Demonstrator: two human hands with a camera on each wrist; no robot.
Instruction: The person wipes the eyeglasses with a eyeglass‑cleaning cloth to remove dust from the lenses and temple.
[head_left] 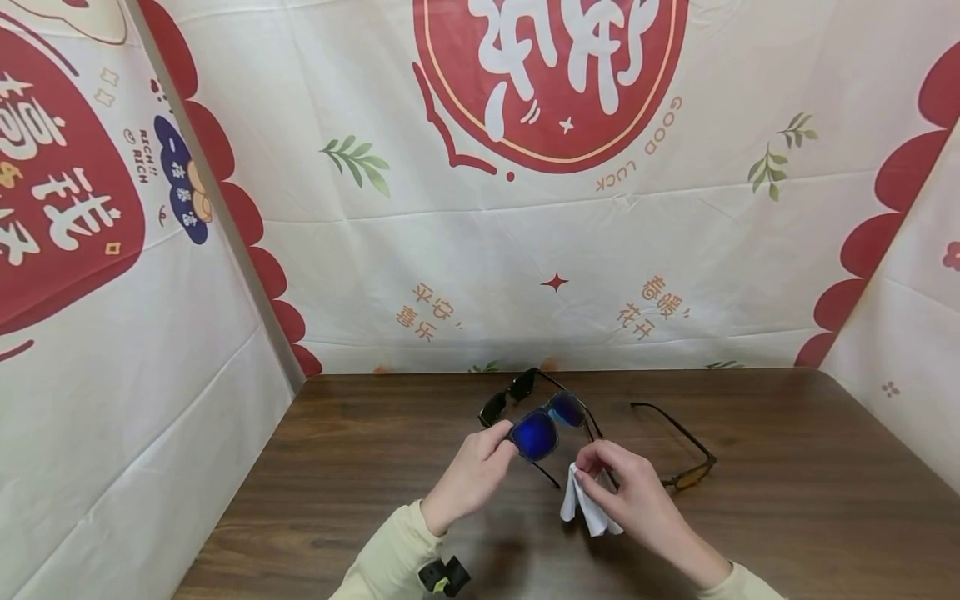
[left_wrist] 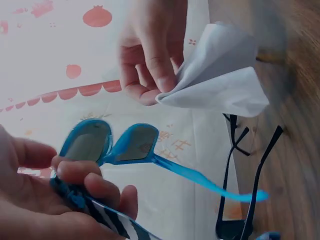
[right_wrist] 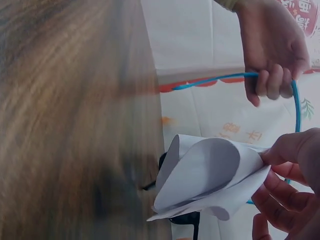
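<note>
A pair of sunglasses (head_left: 536, 435) with dark blue lenses and a bright blue frame is held up over the table. My left hand (head_left: 471, 475) grips it at one end of the frame, near the hinge, fingers curled round it in the left wrist view. The far temple (left_wrist: 200, 182) sticks out unfolded. Between thumb and fingertips, my right hand (head_left: 633, 492) pinches a white cloth (head_left: 588, 508) by one edge. It hangs down in loose folds (right_wrist: 200, 170), apart from the lenses in the left wrist view.
Black sunglasses (head_left: 521, 385) lie on the wooden table (head_left: 337, 467) behind the held pair, temples open. To the right of my right hand lie glasses with amber lenses (head_left: 693, 476). A white printed fabric backdrop (head_left: 480, 250) rises at the table's back edge.
</note>
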